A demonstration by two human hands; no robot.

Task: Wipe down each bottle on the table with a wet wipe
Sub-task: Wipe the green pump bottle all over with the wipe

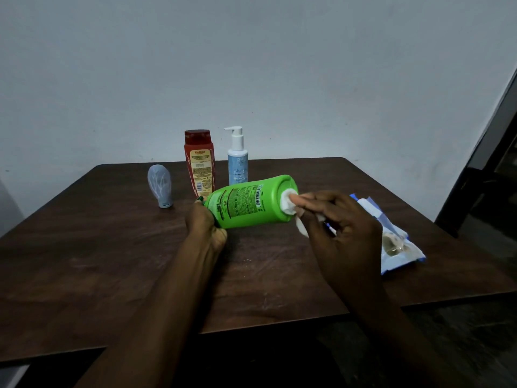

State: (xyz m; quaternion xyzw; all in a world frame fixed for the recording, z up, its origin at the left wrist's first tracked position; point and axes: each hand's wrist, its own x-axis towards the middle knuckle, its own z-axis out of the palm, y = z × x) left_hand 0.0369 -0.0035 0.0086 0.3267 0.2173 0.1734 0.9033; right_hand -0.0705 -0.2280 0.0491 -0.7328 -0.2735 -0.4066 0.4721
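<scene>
Beyond the left hand and off to its outer side, a small grey bottle point(160, 189) stands on its cap end on the bench point(112, 261), well apart from the work. The left hand point(205, 225) is curled round the neck end of the green bottle point(249, 203), fingers wrapped tight, so the bottle lies tipped on its side between the two hands, with its flat base turned toward the right hand. That grip looks chosen to steady the bottle and offer up the underside, which could not be reached while it stood upright.

Just past the left hand's knuckles a red bottle point(199, 163) stands upright. Beside it, behind the green bottle's middle, is a white pump bottle point(237, 161) with a pale blue label. Both stand at the far edge, out of the way (presumably waiting their turn or already wiped; nothing shows which).

The wet wipe point(289, 203) is bunched against the hollow of the green base, pressed there by the tips of the right hand point(338, 222). Its leading fingers are stretched forward onto the wipe, and a loose tail hangs below them. The thumb seems to pinch that tail against the fingers, though the dim light makes this uncertain.

Beyond the right hand, on its outer side, the blue wipes pack point(397, 242) lies flat with its flap open, close enough for a fresh sheet.
</scene>
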